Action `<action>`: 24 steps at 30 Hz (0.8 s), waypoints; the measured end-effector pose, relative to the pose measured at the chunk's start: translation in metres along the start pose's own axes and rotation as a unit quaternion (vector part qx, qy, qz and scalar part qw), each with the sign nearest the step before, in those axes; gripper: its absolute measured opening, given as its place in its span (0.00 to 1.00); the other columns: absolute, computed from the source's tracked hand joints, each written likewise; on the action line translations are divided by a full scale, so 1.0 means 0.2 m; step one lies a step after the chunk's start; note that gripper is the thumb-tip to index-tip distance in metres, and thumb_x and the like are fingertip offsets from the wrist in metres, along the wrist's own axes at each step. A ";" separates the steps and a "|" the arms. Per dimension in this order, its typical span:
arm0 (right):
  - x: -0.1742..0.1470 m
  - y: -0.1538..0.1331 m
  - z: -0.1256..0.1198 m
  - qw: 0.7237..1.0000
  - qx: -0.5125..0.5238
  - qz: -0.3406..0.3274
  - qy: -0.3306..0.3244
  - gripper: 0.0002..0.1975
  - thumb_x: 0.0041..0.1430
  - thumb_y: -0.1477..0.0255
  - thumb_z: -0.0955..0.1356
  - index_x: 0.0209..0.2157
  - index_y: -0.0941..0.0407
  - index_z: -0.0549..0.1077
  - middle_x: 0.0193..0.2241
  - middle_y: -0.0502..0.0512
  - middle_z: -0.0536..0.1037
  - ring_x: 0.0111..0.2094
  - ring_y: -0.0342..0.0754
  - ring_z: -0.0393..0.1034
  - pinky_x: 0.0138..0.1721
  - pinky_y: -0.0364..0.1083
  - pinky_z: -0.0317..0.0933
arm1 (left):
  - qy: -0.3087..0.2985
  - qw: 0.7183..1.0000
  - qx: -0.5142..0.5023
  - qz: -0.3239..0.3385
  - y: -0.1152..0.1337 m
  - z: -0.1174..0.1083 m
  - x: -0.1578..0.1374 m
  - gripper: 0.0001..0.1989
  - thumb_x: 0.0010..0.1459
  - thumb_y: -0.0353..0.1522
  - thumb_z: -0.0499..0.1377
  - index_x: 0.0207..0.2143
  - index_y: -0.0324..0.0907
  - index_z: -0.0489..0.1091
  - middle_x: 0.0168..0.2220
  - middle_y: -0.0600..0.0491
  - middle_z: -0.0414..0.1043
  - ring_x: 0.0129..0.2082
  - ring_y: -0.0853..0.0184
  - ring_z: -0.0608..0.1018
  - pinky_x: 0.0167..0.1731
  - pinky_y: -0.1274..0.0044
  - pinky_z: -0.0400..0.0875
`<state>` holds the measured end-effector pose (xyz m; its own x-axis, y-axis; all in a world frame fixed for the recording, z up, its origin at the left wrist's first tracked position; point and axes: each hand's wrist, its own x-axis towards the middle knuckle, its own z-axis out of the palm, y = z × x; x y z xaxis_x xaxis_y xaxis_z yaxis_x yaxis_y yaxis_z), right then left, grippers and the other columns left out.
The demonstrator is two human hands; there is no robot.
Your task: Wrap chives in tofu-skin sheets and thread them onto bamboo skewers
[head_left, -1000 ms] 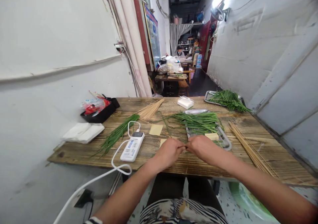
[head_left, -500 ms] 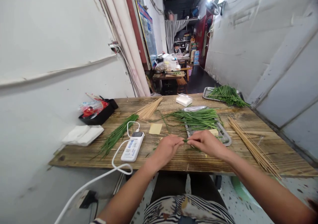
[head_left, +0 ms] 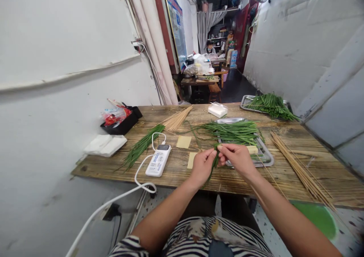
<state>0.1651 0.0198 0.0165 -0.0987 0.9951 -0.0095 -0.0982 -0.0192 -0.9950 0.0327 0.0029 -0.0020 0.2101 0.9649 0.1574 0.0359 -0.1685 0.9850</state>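
Observation:
Both hands meet over the near middle of the table, pinching a small bunch of chives [head_left: 215, 162]. My left hand [head_left: 202, 166] has thumb and fingers closed on it from the left. From the other side, my right hand [head_left: 236, 157] grips the top of the same bunch, fingertips together. The green ends dangle below the fingers. A thin stick [head_left: 271, 173] slants down to the right from near my right hand; whether I hold it I cannot tell. Just behind is a metal tray [head_left: 269, 159] heaped with chives [head_left: 236, 131] and a pale yellow block [head_left: 252, 149].
Yellow squares [head_left: 183, 142] lie beside a white power bank [head_left: 158, 161] with a cable. More chives [head_left: 143, 147], bamboo skewers [head_left: 178, 119] and a black box [head_left: 122, 124] are leftward. Rightward lie skewers [head_left: 295, 164] and another chive tray [head_left: 270, 106]. A person [head_left: 210, 48] sits far back.
My hands have risen a little and now show the chives hanging down between them. A second yellow square and the slanting stick have come into sight. The view has shifted slightly.

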 end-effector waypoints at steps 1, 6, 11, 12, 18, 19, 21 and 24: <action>0.00 0.01 0.00 1.000 0.003 0.006 0.006 0.19 0.40 0.56 0.74 0.23 0.60 0.74 0.17 0.48 0.71 0.15 0.39 0.63 0.17 0.41 0.65 | -0.009 1.000 -0.018 -0.009 0.00 0.00 0.00 0.18 0.61 0.41 0.51 0.30 0.36 0.71 0.25 0.54 0.69 0.26 0.71 0.68 0.30 0.80 0.65; 0.02 0.06 -0.01 0.999 -0.033 0.026 -0.019 0.19 0.42 0.57 0.73 0.22 0.60 0.74 0.16 0.49 0.72 0.15 0.39 0.63 0.17 0.40 0.63 | -0.051 0.995 -0.046 -0.072 -0.03 -0.06 0.01 0.15 0.54 0.40 0.57 0.24 0.36 0.67 0.23 0.55 0.65 0.22 0.75 0.63 0.25 0.81 0.58; 0.05 0.04 -0.09 0.974 -0.197 -0.032 -0.107 0.17 0.51 0.59 0.70 0.33 0.61 0.77 0.20 0.52 0.75 0.19 0.42 0.66 0.22 0.43 0.65 | -0.096 0.983 -0.072 -0.140 -0.08 -0.13 0.01 0.17 0.48 0.42 0.62 0.21 0.36 0.66 0.19 0.58 0.61 0.20 0.76 0.61 0.23 0.81 0.54; 0.05 0.02 -0.10 0.956 -0.256 -0.083 -0.117 0.17 0.52 0.62 0.69 0.38 0.60 0.76 0.24 0.53 0.76 0.22 0.43 0.68 0.26 0.44 0.66 | -0.105 0.981 -0.074 -0.147 -0.08 -0.14 0.01 0.17 0.47 0.42 0.62 0.21 0.36 0.66 0.19 0.58 0.61 0.20 0.77 0.61 0.23 0.81 0.54; -0.03 -0.10 -0.07 0.703 -0.560 -0.326 -0.293 0.16 0.60 0.77 0.63 0.49 0.58 0.71 0.38 0.60 0.76 0.38 0.47 0.70 0.39 0.46 0.64 | -0.180 0.963 -0.085 -0.184 -0.03 -0.20 0.02 0.17 0.43 0.42 0.66 0.23 0.35 0.69 0.20 0.57 0.64 0.20 0.77 0.62 0.22 0.81 0.55; -0.04 -0.09 -0.05 0.675 -0.589 -0.327 -0.301 0.15 0.61 0.78 0.62 0.49 0.60 0.71 0.35 0.60 0.76 0.35 0.46 0.70 0.36 0.44 0.63 | -0.197 0.957 -0.087 -0.192 -0.02 -0.22 0.02 0.17 0.42 0.41 0.66 0.23 0.35 0.69 0.21 0.57 0.64 0.20 0.77 0.62 0.22 0.81 0.55; -0.07 -0.05 -0.02 0.646 -0.618 -0.332 -0.301 0.15 0.60 0.80 0.61 0.47 0.63 0.71 0.31 0.59 0.75 0.31 0.46 0.69 0.32 0.43 0.62 | -0.222 0.948 -0.087 -0.209 -0.02 -0.26 0.00 0.17 0.42 0.41 0.67 0.23 0.35 0.70 0.20 0.57 0.64 0.19 0.77 0.62 0.21 0.82 0.54; -0.12 0.08 0.00 0.670 -0.579 -0.360 -0.292 0.14 0.61 0.79 0.60 0.46 0.64 0.71 0.29 0.59 0.75 0.31 0.47 0.69 0.31 0.44 0.63 | -0.232 0.944 -0.069 -0.224 -0.04 -0.32 -0.06 0.17 0.43 0.41 0.67 0.25 0.34 0.73 0.21 0.56 0.66 0.20 0.77 0.63 0.22 0.82 0.56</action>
<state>0.1651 -0.0040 0.0013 -0.8432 0.4910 0.2191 0.4726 0.8711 -0.1334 -0.0325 0.0052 -0.0083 0.6105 0.7358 -0.2931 0.1022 0.2937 0.9504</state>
